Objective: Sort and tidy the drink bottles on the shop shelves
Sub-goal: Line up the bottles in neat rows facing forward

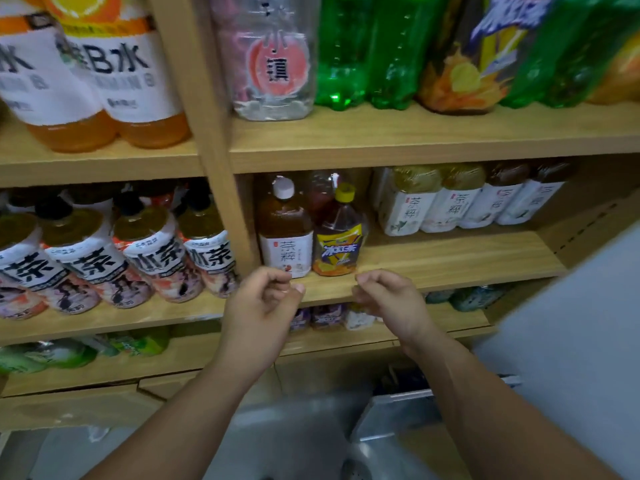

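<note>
Head view, hands: the left hand (pixel 265 299) and the right hand (pixel 388 296) hang side by side in front of the middle shelf (pixel 450 268), just below its front edge.
Left hand grip: fingers curled loosely inward, thumb near the fingertips, nothing held.
Right hand grip: fingers curled the same way, clamped on nothing.
Gap between hands: a short stretch of shelf edge shows between them; they do not touch.
Nearest bottles: a brown tea bottle (pixel 284 230) with a white cap stands upright at the left end of the middle shelf, and a yellow-capped iced tea bottle (pixel 339 237) stands just beside it on its right, the two touching or nearly so.
Behind them: a clear bottle with red contents, mostly hidden.
Further right, same shelf: a row of white-labelled tea bottles (pixel 467 206) set back toward the rear.
Top shelf: green soda bottles (pixel 363 53) and a clear peach-labelled bottle (pixel 273 57).
Left bay: orange vitamin drink bottles (pixel 104 74) above, black-capped tea bottles (pixel 104 251) in a row below.
Sharpness: the edges are blurred.
</note>
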Motion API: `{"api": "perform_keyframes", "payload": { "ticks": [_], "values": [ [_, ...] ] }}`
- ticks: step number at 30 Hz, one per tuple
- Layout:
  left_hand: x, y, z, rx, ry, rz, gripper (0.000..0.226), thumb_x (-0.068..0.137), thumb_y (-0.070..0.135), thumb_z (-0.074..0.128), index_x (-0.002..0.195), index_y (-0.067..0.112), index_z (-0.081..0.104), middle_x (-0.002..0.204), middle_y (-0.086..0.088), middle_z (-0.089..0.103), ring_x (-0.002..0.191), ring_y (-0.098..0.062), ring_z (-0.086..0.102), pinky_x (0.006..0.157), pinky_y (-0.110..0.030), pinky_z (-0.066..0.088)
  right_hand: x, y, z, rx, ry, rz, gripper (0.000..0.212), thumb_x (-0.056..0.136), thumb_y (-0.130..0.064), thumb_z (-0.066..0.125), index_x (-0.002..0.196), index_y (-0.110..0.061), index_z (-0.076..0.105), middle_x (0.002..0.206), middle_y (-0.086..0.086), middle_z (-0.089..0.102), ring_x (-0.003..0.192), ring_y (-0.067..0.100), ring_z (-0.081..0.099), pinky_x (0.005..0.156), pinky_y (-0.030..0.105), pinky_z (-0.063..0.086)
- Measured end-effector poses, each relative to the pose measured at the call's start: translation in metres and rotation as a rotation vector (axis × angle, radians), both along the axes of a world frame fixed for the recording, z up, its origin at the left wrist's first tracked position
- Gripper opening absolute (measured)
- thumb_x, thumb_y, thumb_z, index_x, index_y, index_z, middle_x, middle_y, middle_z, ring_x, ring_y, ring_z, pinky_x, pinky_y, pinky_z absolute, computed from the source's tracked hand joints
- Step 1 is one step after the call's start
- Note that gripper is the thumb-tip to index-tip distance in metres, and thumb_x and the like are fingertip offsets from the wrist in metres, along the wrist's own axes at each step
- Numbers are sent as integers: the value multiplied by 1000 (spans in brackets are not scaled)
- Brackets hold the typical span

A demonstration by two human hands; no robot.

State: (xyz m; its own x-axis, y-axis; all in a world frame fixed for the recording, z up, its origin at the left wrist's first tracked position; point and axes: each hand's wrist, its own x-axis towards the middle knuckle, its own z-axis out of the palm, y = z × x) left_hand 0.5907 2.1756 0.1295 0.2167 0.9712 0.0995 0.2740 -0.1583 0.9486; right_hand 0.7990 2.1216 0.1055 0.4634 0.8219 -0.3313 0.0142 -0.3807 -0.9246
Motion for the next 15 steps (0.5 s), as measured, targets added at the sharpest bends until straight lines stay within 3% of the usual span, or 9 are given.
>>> {"api": "perform_keyframes", "payload": {
  "ticks": [2,4,8,10,13,15],
  "values": [
    [28,-10,-11,-68,0,-44,8,90,9,75,90,15,69,74,1,65,65,0,57,62,-10,45,27,-15,-10,-48,-57,72,20,101,-28,62,103,-10,73,103,12,74,95,16,69,81,29,54],
    [54,-20,-32,-121,47,-95,11,89,8,76,85,16,70,69,4,64,62,2,56,61,-11,45,53,-35,-29,-119,-98,106,16,101,-29,61,104,-18,72,107,4,71,102,15,65,90,36,52],
    [99,-26,-86,-181,246,-175,12,88,17,78,81,25,73,77,13,72,71,3,64,69,-15,48,107,-57,-76,-186,-54,45,12,100,-30,64,107,-25,70,112,-3,67,103,12,60,77,26,45],
    [118,-21,-115,-224,382,-203,4,90,28,76,92,24,75,84,10,73,81,-1,66,80,-27,54,130,-56,-98,-209,-30,14,22,99,-30,66,119,-23,68,118,-3,67,104,10,60,75,24,44],
    [142,-11,-150,-274,651,-333,37,91,41,72,123,21,68,117,5,66,102,-16,65,87,-28,50,156,-48,-128,-239,-22,-37,29,97,-30,69,125,-25,65,125,-4,62,107,13,58,83,29,44],
    [154,-2,-169,-262,757,-370,46,91,42,71,131,23,62,120,4,59,111,-20,62,89,-30,49,169,-40,-146,-252,-27,-46,23,96,-30,70,118,-30,63,124,-5,58,112,16,53,90,31,42]
  ]
}}
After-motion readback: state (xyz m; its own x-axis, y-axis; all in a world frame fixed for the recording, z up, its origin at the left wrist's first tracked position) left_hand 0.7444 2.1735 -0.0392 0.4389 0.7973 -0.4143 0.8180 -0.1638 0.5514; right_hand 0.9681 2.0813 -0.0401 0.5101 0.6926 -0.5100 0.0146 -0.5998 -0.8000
